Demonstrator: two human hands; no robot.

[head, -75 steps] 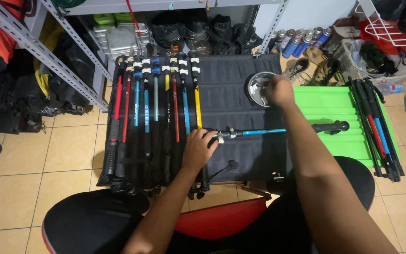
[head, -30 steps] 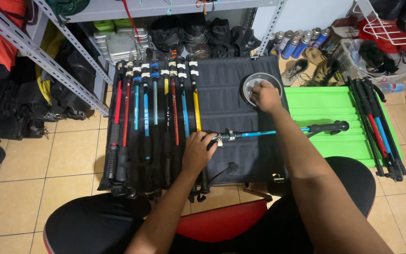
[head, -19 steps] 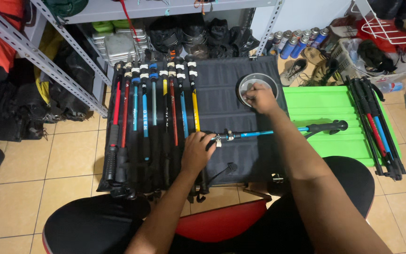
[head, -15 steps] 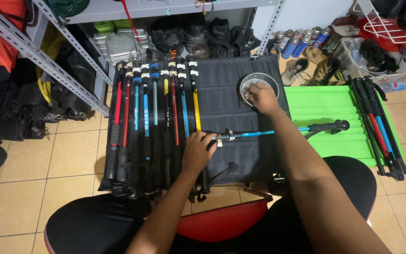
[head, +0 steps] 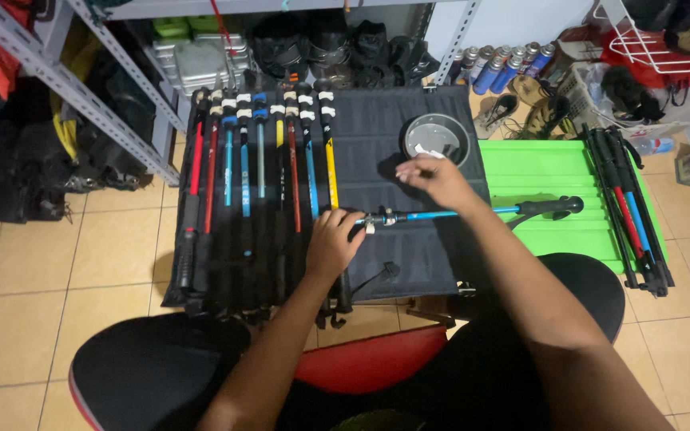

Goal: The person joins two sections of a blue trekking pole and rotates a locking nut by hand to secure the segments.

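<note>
Right hand (head: 434,177) has come back off the round metal dish (head: 436,139) – a second ago it sat right on the dish, now it hovers just below it, fingers pinched, probably on a small part, too small to tell. Left hand (head: 334,242) hasn't moved: closed around the blue trekking pole (head: 449,214) at its clamp end. Pole lies across the dark mat (head: 393,172), grip end over the green board (head: 549,172). Reads as a part fetched for the clamp.

A blue pole (head: 457,214) lies across a dark grey mat (head: 393,152) and bright green board (head: 545,172), beside red, blue and yellow poles (head: 261,160).
</note>
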